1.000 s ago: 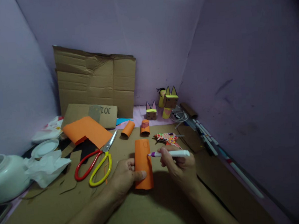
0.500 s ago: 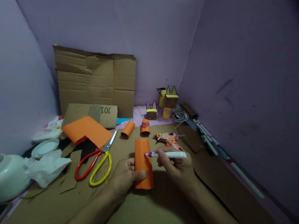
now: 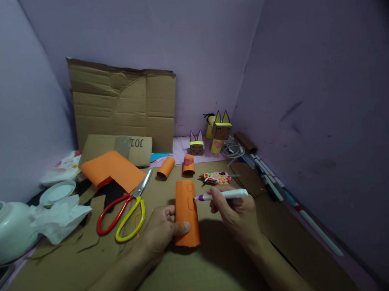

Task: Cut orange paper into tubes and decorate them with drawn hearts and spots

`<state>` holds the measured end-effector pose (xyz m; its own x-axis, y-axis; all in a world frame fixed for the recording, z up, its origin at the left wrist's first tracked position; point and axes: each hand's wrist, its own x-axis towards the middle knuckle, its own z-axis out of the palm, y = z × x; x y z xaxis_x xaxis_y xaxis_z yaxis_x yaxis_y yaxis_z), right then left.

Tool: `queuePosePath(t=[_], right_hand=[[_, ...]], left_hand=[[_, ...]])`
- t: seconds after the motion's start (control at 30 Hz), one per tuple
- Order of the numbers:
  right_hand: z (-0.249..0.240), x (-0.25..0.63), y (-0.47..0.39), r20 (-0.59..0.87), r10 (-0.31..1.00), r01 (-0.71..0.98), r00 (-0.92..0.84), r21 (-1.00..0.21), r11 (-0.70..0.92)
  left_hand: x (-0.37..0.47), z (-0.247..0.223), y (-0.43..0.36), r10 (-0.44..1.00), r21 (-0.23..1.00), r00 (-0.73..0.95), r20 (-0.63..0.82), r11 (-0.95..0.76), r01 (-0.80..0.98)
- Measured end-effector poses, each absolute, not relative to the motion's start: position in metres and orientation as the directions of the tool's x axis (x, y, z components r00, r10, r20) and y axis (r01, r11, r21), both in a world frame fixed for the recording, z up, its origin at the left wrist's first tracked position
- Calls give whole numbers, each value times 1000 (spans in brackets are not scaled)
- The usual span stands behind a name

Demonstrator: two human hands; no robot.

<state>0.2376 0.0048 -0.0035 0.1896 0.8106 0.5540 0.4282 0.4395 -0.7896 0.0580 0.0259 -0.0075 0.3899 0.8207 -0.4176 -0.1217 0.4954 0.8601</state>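
Observation:
An orange paper tube (image 3: 186,212) lies lengthwise on the cardboard in front of me, with small outlined shapes drawn down its right side. My left hand (image 3: 166,228) grips its lower left part, thumb across the top. In my right hand (image 3: 234,209) is a white marker (image 3: 228,194) with a purple tip end, held like a pen. Its nib is at the tube's right edge, beside the lower drawn shape. Left of my hands rest scissors (image 3: 129,211) with one red and one yellow handle, their blades pointing away.
Two short orange tubes (image 3: 166,168) lie beyond, one with a heart. A flowered glue gun (image 3: 216,178) sits behind my right hand. Cardboard animal figures (image 3: 222,130) stand at the back. Orange paper (image 3: 117,168) and a white jar (image 3: 11,229) are left; several markers (image 3: 313,226) line the right.
A second outlined shape now shows below the first on the tube. My right hand and the marker have moved slightly right; my left hand keeps its hold.

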Motion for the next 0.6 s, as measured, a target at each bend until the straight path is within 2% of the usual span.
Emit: queuePosePath(t=[0.23, 0.33, 0.47, 0.6], right_hand=[[-5, 234, 4, 537, 822, 335, 191, -823, 460], [-4, 234, 5, 516, 804, 243, 295, -854, 459], [-1, 231, 10, 353, 840, 23, 411, -926, 378], [-4, 228, 15, 224, 915, -114, 336, -954, 276]], left_hand=[[59, -4, 26, 828, 869, 380, -412, 483, -111], [58, -5, 29, 823, 852, 373, -429, 505, -136], [55, -3, 29, 819, 850, 438, -371, 490, -196], [56, -5, 23, 776, 849, 548, -311, 486, -207]])
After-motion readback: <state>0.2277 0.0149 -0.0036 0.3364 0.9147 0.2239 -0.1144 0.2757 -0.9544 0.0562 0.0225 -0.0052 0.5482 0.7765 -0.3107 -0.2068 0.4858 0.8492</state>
